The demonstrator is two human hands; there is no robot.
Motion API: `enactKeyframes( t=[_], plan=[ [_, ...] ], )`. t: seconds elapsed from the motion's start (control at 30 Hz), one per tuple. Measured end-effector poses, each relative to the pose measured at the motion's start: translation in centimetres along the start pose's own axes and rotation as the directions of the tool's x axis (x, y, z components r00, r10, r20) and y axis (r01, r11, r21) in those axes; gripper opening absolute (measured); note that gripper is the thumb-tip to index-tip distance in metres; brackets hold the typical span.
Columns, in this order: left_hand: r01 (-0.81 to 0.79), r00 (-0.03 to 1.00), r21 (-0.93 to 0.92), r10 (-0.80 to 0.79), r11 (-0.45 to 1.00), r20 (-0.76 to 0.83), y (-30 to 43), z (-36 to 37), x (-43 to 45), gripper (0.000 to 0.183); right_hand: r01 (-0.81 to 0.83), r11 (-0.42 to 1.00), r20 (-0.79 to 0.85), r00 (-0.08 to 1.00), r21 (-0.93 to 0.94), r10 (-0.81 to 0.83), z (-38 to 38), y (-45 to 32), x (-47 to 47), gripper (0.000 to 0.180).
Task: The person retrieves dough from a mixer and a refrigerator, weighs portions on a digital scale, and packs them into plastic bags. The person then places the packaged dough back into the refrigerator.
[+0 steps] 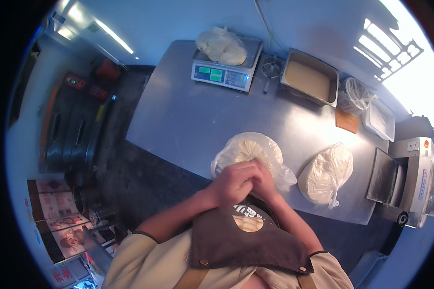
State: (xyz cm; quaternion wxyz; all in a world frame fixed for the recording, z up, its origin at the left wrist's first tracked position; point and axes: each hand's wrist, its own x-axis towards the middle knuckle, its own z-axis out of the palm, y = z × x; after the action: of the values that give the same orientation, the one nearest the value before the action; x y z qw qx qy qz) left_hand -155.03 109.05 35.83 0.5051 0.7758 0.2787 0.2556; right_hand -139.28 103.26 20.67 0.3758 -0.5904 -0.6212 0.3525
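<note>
My left hand [235, 182] and my right hand [263, 180] meet at the near edge of the steel table. Which one is which follows from the arms: left-side arm and right-side arm come together with fingers overlapping. Between them and the table lies a clear plastic bag [228, 148] holding pale dough [251, 146] with a pleated, gathered surface. The fingers touch the near side of this dough; what they grip is hidden. To the right, a tied plastic bag of dough [325, 173] rests on the table.
A digital scale [220, 75] carries bagged dough [222, 47] at the back. Right of it stand a metal strainer-like tool [271, 67], a deep steel pan [309, 97], a plastic bag [354, 95], an orange-brown block [346, 121] and a white tray [379, 121]. A machine [416, 177] stands at far right.
</note>
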Motion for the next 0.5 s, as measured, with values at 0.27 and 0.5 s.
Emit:
enactKeyframes(
  t=[0.27, 0.5],
  plan=[
    [0.145, 0.958, 0.557, -0.256, 0.818, 0.127, -18.0, 2.0, 9.3, 0.032, 0.145, 0.902, -0.128, 0.969, -0.407, -0.213, -1.6, 15.4, 8.2, 0.039],
    [0.522, 0.846, 0.144, -0.532, 0.84, 0.039, -30.8, 0.5, 10.9, 0.044, -0.25, 0.968, -0.002, 0.968, -0.035, 0.25, -3.1, 19.5, 8.7, 0.041]
  ],
)
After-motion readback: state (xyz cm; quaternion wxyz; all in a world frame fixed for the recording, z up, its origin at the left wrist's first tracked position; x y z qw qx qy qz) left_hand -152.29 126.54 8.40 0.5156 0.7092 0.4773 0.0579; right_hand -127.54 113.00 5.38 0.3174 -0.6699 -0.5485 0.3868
